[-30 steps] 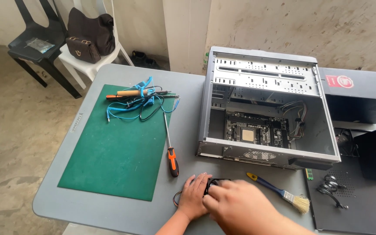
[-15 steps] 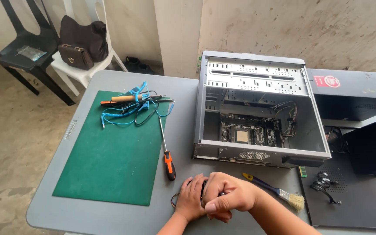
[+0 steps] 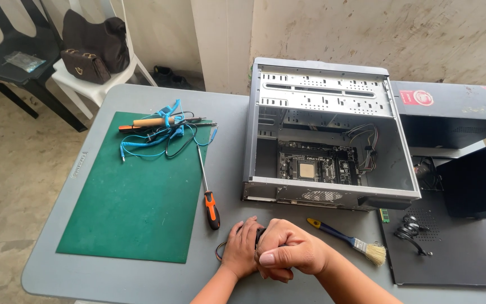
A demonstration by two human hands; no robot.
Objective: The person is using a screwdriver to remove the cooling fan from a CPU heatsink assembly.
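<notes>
Black and small, the part (image 3: 259, 236) between the two hands is mostly hidden; it may be a small fan with thin wires, but I cannot tell for sure. It sits on the grey worktop (image 3: 113, 281) at about 6 o'clock, near the front edge. The right hand (image 3: 291, 253) is curled into a nearly closed fist over it, and the left hand (image 3: 242, 250) is half closed and presses on it from the other side.

I think the risk is here: if the hands squeeze or twist too hard, the thin wires (image 3: 219, 251) at the left wrist could pull loose, or the part could slip toward the edge. The orange-handled screwdriver (image 3: 209, 197) lies at 10 o'clock, near the left hand, and an elbow could push it. The brush (image 3: 347, 239) lies at 3 o'clock, the open computer case (image 3: 327, 129) at 12 o'clock, and the green mat (image 3: 130, 208) at 9 o'clock.
</notes>
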